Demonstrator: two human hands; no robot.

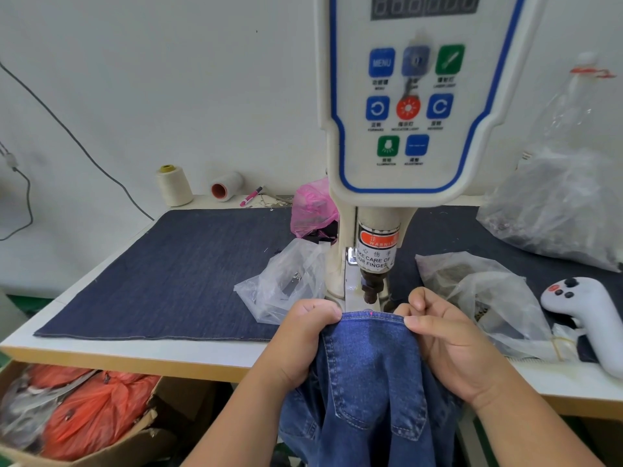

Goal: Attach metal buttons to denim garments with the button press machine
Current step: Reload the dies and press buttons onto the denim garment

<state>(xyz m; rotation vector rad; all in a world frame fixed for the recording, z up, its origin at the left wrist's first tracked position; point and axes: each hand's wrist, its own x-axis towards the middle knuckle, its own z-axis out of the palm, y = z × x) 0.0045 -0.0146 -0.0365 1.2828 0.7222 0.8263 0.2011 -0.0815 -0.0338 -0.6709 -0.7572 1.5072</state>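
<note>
A blue denim garment [367, 372] hangs over the table's front edge, its stitched top edge pulled flat just in front of the button press machine [401, 123]. My left hand [303, 338] pinches the left end of that edge. My right hand [448, 342] pinches the right end. A small pink mark sits on the edge between my hands, directly below the machine's dark punch head [371, 288]. No metal button is visible on the denim.
A dark denim mat [161, 274] covers the table left of the machine. Clear plastic bags [286, 281] lie beside the press, a pink bag [312, 207] behind. A white handheld controller [586, 315] lies at right. Thread cones [173, 185] stand at the back. A cardboard box [84, 416] with orange bags is below left.
</note>
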